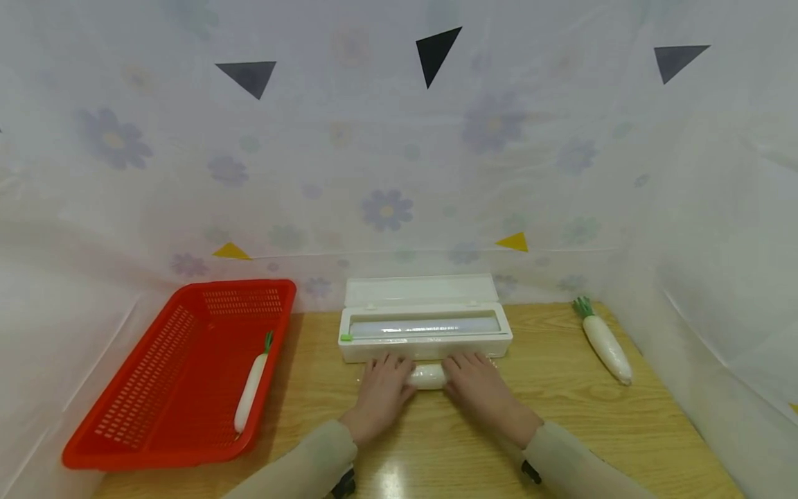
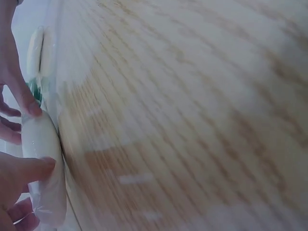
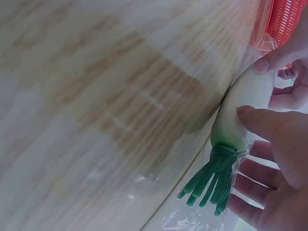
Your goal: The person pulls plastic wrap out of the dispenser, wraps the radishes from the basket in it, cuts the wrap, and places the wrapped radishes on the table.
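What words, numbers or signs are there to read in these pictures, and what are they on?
None: no word, label, brand or number can be read anywhere.
The white box, red basket and held radish show no lettering.
The backdrop has only flowers and triangles.

Shades of white, red and green: a white radish [image 3: 245,91] with green stalks [image 3: 220,163], a white box [image 1: 430,348] with a lime-green tab [image 1: 346,337], a red basket [image 1: 206,360], a yellow-brown wood-grained counter [image 1: 548,367] and a pale curtain [image 1: 299,159] patterned with purple flowers [image 1: 387,211].
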A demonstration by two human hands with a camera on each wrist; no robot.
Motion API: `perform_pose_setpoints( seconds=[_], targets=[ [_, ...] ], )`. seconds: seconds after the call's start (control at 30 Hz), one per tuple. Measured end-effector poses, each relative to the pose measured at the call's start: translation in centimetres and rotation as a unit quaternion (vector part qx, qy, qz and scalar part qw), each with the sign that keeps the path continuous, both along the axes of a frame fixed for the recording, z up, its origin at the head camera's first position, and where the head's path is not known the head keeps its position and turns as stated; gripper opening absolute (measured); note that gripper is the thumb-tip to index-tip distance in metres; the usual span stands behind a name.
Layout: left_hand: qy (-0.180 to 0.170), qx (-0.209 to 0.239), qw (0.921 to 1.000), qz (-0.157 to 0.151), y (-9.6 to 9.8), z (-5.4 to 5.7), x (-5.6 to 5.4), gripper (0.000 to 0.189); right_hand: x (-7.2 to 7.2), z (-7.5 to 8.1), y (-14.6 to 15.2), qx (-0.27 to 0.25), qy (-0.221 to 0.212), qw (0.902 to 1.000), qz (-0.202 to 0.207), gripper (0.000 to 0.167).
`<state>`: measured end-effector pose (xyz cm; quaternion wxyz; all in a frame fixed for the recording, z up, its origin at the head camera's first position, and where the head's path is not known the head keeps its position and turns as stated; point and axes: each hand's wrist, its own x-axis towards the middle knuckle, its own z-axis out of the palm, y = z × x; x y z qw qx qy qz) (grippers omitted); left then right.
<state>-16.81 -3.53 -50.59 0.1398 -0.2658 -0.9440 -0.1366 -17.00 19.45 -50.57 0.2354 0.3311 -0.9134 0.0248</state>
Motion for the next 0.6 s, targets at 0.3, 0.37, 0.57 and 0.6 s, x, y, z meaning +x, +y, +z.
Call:
perform_pose_setpoints(
  seconds=[0.3, 0.37, 0.57, 0.6],
  targets=[
    [0.02, 0.043, 0.9985, -0.027, -0.3, 0.2, -0.7, 0.029, -0.5, -0.1, 0.1, 0.011, 0.034, 0.9993, 0.012, 0.034],
    [0.026, 0.048, 0.9978, -0.036, -0.4, 0.2, -0.8, 0.028, -0.6, 0.0, 0.1, 0.014, 0.035, 0.9992, 0.014, 0.032],
    [0.031, 0.041, 0.9978, -0.041, -0.7, 0.2, -1.5, 0.029, -1.0, 0.4, 0.1, 0.0, 0.014, 0.9998, 0.016, 0.032],
    [0.03, 0.042, 0.9979, -0.04, -0.7, 0.2, -1.6, 0.029, -1.0, 0.5, 0.2, -0.004, 0.005, 0.9999, 0.015, 0.032]
  ],
)
